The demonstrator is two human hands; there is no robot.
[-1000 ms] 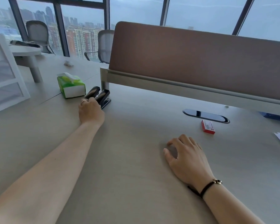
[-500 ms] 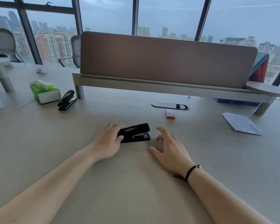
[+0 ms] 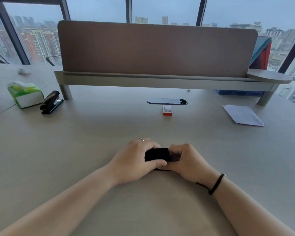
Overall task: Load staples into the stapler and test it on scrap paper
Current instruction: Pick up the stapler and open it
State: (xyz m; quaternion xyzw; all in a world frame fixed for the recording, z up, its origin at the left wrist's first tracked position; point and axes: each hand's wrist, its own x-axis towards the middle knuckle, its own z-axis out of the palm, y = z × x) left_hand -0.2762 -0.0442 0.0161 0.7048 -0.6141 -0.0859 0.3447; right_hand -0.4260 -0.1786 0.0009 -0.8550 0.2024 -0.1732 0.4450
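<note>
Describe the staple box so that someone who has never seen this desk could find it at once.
Start at the brown desk divider and drop to the dark oval cable port in the desktop. The staple box lies just in front of it, apart from both hands: small, red-sided with a white top, the only red thing on the desktop.

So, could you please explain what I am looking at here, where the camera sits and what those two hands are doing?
There is no machine: a person wears a wide-angle camera on the head, looking forward and down, so you see their own arms. The left hand and right hand both grip a black stapler low over the desk; whether it rests on the desk is hidden. Farther back lie a small red staple box, some scrap paper on the right, and on the left a second black stapler beside a green tissue pack. A brown divider screen stands behind, with windows beyond. The staples look untouched so far.
</note>
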